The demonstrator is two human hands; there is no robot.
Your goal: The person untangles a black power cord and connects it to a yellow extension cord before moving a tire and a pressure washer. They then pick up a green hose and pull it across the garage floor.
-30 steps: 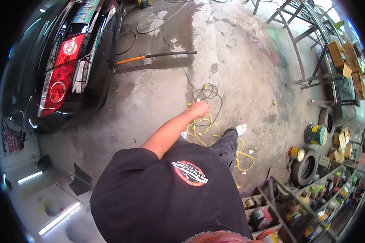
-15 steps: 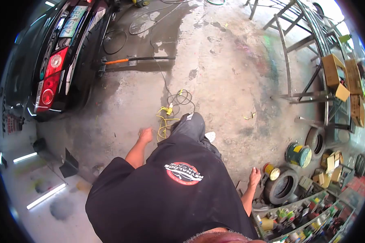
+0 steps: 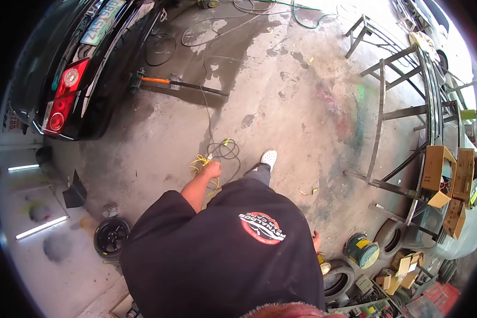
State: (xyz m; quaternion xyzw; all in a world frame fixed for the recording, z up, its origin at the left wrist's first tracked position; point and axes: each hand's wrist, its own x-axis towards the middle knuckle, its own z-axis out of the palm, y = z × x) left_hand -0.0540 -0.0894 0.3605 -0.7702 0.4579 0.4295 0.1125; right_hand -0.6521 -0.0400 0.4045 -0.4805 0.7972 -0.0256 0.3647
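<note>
My left hand (image 3: 212,169) hangs in front of me with its fingers curled into a loose fist, and I see nothing in it. Behind and below it in the picture, a tangled yellow cord (image 3: 199,160) lies on the floor, joined by a black cable (image 3: 223,150). Mostly hidden by my black shirt (image 3: 212,249), my right hand (image 3: 316,241) hangs at my side, and its grip does not show. Near it are a small yellow-and-red can (image 3: 324,266) and a tyre (image 3: 338,281). One white shoe (image 3: 269,159) is stretched forward.
A black car (image 3: 37,79) stands at the upper left, with an orange-and-black jack handle (image 3: 169,82) beside it. On the right is a metal frame (image 3: 379,116) with cardboard boxes (image 3: 439,169). A green bucket (image 3: 361,250) and a wheel (image 3: 111,238) stand on the floor.
My view has turned and moved forward over the floor. The white shoe has come out in front. My left hand now overlaps the cord, and my right hand has dropped back behind the shirt.
</note>
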